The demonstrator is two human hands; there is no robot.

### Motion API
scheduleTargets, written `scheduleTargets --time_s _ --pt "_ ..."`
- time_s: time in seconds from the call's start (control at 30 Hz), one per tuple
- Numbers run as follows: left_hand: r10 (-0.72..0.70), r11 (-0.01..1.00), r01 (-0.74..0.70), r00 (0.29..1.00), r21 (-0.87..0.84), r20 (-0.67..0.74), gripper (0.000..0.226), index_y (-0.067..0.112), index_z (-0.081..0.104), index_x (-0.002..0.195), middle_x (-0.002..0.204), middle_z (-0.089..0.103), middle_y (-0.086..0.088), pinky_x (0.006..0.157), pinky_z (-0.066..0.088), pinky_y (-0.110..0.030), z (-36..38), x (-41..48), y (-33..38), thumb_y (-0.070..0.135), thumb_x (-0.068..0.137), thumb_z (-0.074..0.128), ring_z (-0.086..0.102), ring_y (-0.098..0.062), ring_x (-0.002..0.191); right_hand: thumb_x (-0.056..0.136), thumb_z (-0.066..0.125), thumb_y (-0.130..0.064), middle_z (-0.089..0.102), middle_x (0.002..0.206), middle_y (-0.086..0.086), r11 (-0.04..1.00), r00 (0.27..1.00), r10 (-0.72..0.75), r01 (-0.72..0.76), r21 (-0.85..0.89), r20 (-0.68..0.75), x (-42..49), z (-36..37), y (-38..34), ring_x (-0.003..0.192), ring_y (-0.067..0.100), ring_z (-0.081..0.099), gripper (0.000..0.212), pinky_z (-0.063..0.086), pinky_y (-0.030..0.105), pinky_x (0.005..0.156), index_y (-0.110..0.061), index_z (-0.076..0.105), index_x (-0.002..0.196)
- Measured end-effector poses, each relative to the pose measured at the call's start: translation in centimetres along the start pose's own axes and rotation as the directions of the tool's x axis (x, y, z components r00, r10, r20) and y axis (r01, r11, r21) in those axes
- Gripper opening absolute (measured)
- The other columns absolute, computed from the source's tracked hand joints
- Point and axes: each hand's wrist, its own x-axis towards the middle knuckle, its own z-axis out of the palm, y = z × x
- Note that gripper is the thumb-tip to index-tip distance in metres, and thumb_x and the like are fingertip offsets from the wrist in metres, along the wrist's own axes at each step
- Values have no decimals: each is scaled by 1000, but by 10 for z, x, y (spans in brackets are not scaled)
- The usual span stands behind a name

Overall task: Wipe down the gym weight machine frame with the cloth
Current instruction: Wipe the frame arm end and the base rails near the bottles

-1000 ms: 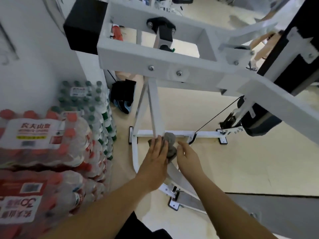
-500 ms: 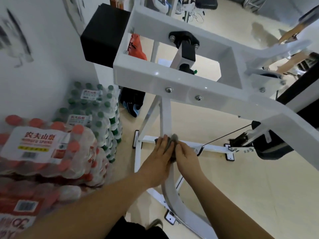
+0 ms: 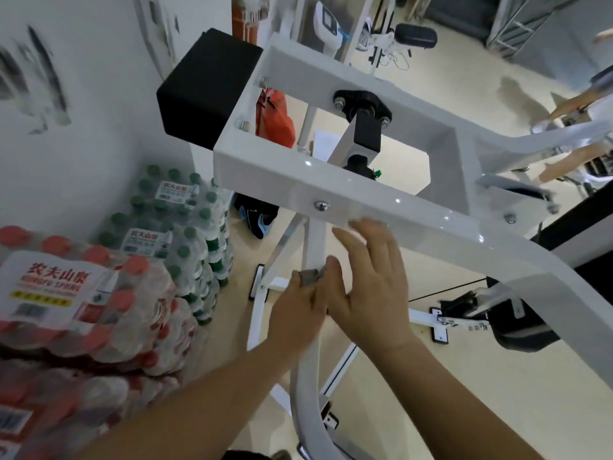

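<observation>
The white weight machine frame (image 3: 391, 200) fills the middle of the view, with a horizontal beam across and a curved upright post running down under it. A small grey cloth (image 3: 308, 277) is pressed against that post. My left hand (image 3: 298, 310) holds the cloth on the post, fingers wrapped over it. My right hand (image 3: 368, 280) is just to the right, fingers spread and raised toward the underside of the beam, its thumb close to the cloth. Most of the cloth is hidden under my left hand.
Shrink-wrapped packs of red-capped water bottles (image 3: 73, 293) and green-capped bottles (image 3: 179, 220) are stacked at the left against a white wall. A black pad (image 3: 205, 91) caps the frame's left end. A black cable (image 3: 447, 288) and black weight part (image 3: 517, 320) sit lower right.
Both hands have risen along the upright post with the cloth. My right hand has come off the cloth and opened, reaching up toward the beam. The view has lifted and closed in.
</observation>
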Motion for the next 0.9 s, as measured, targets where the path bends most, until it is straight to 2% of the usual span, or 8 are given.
scheduleTargets --time_s 0.07,0.13,0.27,0.4,0.5,0.6,0.77,0.9 --pt "-101 995 102 993 3 -61 36 27 43 133 124 62 1 73 46 -19 -4 30 3 43 101 48 65 -13 96 103 49 -26 39 159 18 989 1000 -8 12 -149 27 26 2 3 153 36 27 53 22 55 124 -5 45 151" --pt "-202 979 200 974 -28 -100 32 23 43 123 114 66 4 62 40 -9 -9 36 7 39 99 57 61 0 82 106 38 -31 21 168 15 974 996 64 -48 -222 65 34 12 10 158 31 9 60 13 56 126 -7 27 160" --pt "-316 947 308 943 -87 -107 61 26 19 159 156 39 5 104 41 -28 12 -18 15 47 105 39 43 -14 137 105 45 -28 21 168 15 970 1000 14 -9 -242 17 27 32 27 158 32 10 63 8 55 127 -6 24 160" --pt "-394 899 382 919 -213 -17 64 20 16 161 159 34 -4 108 43 -36 28 8 -1 41 106 39 42 -25 140 100 54 -25 29 164 18 970 995 -33 10 -243 -90 29 50 34 155 37 20 66 12 58 126 -6 29 158" --pt "-285 930 291 957 -225 60 59 28 35 151 145 53 0 108 47 -46 11 81 -20 53 98 40 55 -18 129 97 58 -22 36 160 19 969 987 -58 20 -244 -151 29 60 41 152 38 27 65 18 59 124 -7 33 155" --pt "-213 925 237 971 -297 112 35 28 50 130 109 67 8 93 56 -39 2 121 -22 35 96 49 65 -3 97 99 48 -20 38 159 15 950 979 -146 99 -295 -142 31 58 55 150 36 31 59 20 54 124 -10 33 155" --pt "-118 912 119 993 -393 26 60 30 26 147 137 42 7 101 38 -10 11 62 -28 43 96 55 44 4 123 96 45 -21 31 157 11 935 969 -211 163 -316 -127 35 56 66 149 33 27 60 16 51 125 -12 31 154" --pt "-72 888 119 990 -443 122 51 24 28 141 124 45 3 90 43 -4 -10 65 -15 15 101 57 46 22 102 95 46 -23 28 158 11 932 976 -194 153 -328 -94 36 57 66 150 33 22 63 11 51 126 -13 27 155"
